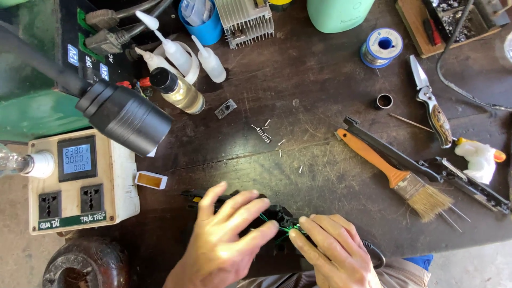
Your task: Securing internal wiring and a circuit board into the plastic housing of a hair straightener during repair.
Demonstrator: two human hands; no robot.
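Note:
My left hand (226,242) lies over a small black device (274,212) at the near edge of the dark workbench (320,85), fingers spread and pressing it down. Thin green wires (288,229) come out of the device. My right hand (333,250) pinches these wires with thumb and forefinger, right beside my left fingertips. Most of the device is hidden under my left hand. A black cable (376,255) loops out by my right wrist.
An orange-handled paintbrush (394,173) and a long black tool (421,164) lie to the right, with a folding knife (432,104) and solder spool (382,47) beyond. Small screws and a spring (263,133) sit mid-bench. Bottles (178,88), a black lamp head (125,114) and a meter box (77,178) stand left.

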